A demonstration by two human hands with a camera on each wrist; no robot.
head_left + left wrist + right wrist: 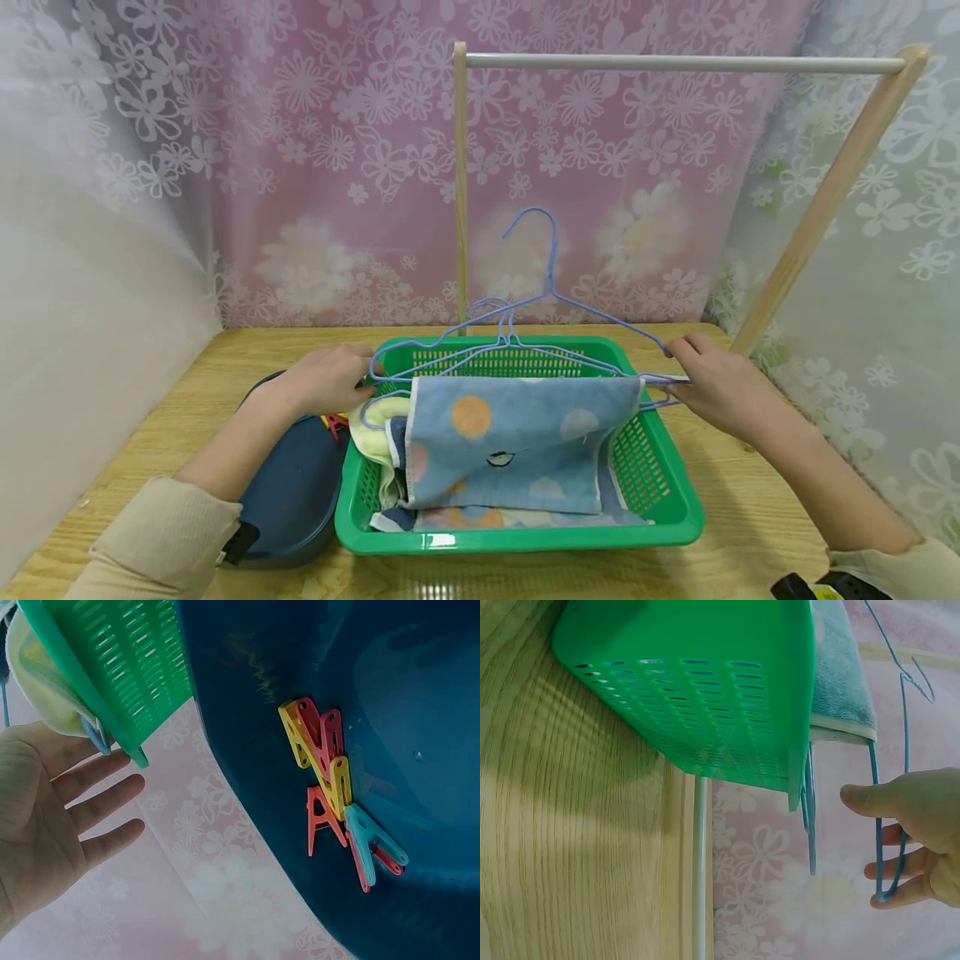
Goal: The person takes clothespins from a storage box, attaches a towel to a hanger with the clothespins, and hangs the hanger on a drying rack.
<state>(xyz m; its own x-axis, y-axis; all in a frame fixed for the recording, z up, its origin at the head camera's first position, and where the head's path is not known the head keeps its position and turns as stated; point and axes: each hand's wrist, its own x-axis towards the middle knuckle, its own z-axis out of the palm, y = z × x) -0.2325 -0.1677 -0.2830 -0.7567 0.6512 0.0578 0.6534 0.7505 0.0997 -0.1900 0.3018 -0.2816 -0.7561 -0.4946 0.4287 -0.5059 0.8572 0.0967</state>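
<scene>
A blue wire hanger [552, 258] stands upright over the green basket [525, 543], its hook pointing up. Over its lower bar hangs a blue hand towel [510, 442] with coloured dots. My right hand [716, 379] grips the hanger's right end, with thumb and fingers about the wire in the right wrist view. At the other end, my left hand [322, 383] touches the wire loop; its fingers [101, 799] look straight and spread in the left wrist view. More hangers [501, 329] lie behind the towel, and other cloths [375, 417] fill the basket's left side.
Left of the basket, a dark blue basin [292, 500] holds several coloured clothespins [330, 761]. A rack with a metal rail [675, 62] and wooden posts [832, 196] stands behind and to the right. Flowered curtains [322, 150] surround the wooden table [180, 400].
</scene>
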